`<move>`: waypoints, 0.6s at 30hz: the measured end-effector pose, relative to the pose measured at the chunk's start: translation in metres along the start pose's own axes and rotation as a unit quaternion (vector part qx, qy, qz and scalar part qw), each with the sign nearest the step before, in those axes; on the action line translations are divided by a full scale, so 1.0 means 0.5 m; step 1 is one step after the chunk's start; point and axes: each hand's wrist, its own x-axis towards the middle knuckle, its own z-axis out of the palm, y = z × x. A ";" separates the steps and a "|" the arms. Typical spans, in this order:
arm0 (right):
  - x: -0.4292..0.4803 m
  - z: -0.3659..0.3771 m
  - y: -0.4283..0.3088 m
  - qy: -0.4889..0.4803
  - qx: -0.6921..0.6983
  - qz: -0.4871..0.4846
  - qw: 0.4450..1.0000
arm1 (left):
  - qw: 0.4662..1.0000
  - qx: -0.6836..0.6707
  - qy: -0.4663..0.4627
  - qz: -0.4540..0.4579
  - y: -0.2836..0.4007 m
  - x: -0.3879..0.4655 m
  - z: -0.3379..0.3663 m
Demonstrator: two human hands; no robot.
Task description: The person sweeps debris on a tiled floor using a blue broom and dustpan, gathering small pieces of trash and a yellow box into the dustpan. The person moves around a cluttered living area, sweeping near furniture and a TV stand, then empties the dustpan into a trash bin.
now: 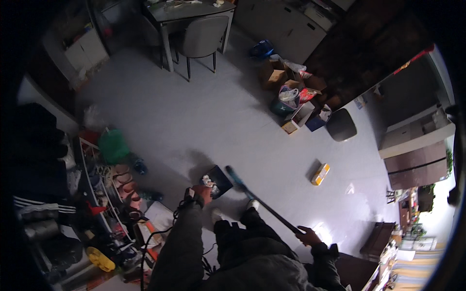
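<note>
My right hand (308,236) grips the dark handle of a broom (269,209), which slants up and left to its bluish bristle head (235,176) near the floor. Beside that head is a dark blue open box (222,182) with crumpled whitish and reddish scraps (210,184) at its left side. My left hand (202,193) is at the box's lower left edge; its fingers are partly hidden, and whether they hold the box or the scraps is unclear. My shoes show just below.
A yellow and white carton (320,174) lies on the floor at right. Cardboard boxes (275,74), a filled bin (284,103) and a dark stool (341,124) stand farther back. A shoe rack (98,189) with shoes lines the left. A chair (205,36) stands at a table.
</note>
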 end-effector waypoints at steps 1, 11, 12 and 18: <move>-0.018 0.005 0.030 0.004 0.040 0.038 0.998 | 1.000 0.016 -0.010 -0.011 -0.001 0.000 -0.005; -0.081 0.103 0.400 0.075 0.346 0.163 0.921 | 0.999 -0.025 0.013 0.018 0.018 -0.060 0.043; -0.078 0.115 0.421 0.076 0.299 0.181 0.934 | 1.000 -0.020 0.005 0.003 0.028 -0.074 0.053; 0.015 0.144 0.498 0.069 0.448 0.208 0.867 | 0.995 -0.081 0.062 0.016 0.151 -0.138 0.073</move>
